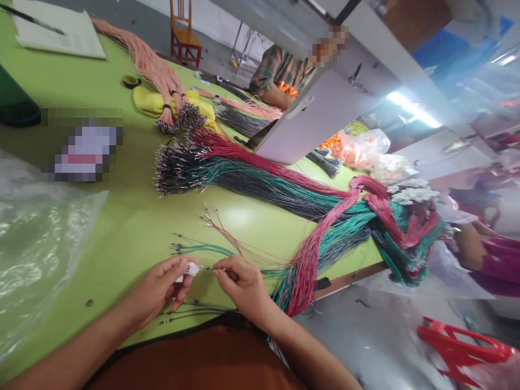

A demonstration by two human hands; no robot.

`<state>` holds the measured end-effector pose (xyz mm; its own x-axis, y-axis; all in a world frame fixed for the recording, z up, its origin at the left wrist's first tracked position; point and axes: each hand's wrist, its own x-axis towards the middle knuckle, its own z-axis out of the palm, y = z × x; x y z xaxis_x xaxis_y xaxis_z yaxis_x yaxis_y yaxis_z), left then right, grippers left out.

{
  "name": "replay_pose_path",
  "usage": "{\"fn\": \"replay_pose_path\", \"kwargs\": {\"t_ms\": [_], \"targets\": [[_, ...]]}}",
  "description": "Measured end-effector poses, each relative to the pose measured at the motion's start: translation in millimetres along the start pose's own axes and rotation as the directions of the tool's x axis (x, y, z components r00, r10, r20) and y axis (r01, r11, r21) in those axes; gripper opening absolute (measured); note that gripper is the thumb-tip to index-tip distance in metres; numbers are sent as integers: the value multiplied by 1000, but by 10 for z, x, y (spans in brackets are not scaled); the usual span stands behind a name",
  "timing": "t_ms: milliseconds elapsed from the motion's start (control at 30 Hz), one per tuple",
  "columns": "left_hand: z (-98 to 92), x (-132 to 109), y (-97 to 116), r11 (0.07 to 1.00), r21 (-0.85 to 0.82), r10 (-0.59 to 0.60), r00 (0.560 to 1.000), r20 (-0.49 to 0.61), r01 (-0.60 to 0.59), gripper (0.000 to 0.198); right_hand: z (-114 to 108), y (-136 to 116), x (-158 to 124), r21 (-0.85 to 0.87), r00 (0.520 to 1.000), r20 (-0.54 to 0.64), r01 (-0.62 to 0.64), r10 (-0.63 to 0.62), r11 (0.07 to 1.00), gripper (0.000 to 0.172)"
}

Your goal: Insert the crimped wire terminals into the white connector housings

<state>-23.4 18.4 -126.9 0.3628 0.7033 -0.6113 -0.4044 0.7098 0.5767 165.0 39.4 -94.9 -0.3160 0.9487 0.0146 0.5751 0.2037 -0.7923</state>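
Observation:
My left hand (160, 287) pinches a small white plastic connector (190, 269) just above the near edge of the green table (101, 227). My right hand (239, 281) pinches a thin wire by its metal tip (207, 267), and the tip sits at the connector's open side. Loose red wires (227, 235) and green wires (199, 249) lie fanned out just beyond my hands. A few dark wires (190, 313) lie under my left hand. A large bundle of red, green and dark wires (264, 179) stretches across the table and hangs over its right edge.
Crumpled clear plastic (36, 238) covers the table's left side. Pink wire bundles (158, 76) rest on a yellow cloth (150, 103) farther back, near white paper (60, 32). A person in a plaid shirt (280, 70) sits at the far end; another person's arm (471, 246) is at right.

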Motion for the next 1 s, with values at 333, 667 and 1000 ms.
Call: {"fn": "replay_pose_path", "kwargs": {"t_ms": [333, 667, 1000], "targets": [[8, 18, 20, 1000, -2, -21, 1000, -11, 21, 42, 20, 25, 0, 1, 994, 34, 102, -102, 995, 14], [22, 24, 3, 997, 78, -25, 999, -21, 27, 42, 75, 6, -7, -238, 976, -4, 211, -218, 948, 14], [-1, 56, -62, 985, 168, 21, 999, 41, -27, 38, 202, -16, 25, -158, 963, 74, 269, -260, 950, 12]]}}
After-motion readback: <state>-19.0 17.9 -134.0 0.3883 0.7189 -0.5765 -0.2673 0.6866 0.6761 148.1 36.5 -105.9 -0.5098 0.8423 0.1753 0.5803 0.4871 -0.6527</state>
